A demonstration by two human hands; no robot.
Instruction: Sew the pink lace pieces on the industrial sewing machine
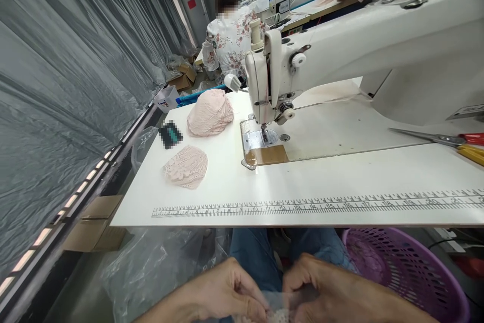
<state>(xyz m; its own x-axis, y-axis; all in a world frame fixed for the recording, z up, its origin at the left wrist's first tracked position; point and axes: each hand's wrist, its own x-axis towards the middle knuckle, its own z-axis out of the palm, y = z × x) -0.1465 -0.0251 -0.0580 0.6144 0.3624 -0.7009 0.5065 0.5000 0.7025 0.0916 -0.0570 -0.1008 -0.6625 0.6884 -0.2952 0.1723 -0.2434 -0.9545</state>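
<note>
A small piece of pale lace fabric [278, 315] is pinched between the fingertips of the left hand [223, 290] and the right hand [325, 290], low in the lap below the edge of the desk [340, 177]. On the desk, a sewing machine [340, 56] is seen, with two piles of pink lace pieces [209, 111] [186, 166] to its left and scissors [442, 139] at the right. A purple basket [408, 267] is placed beside the right hand.
</note>
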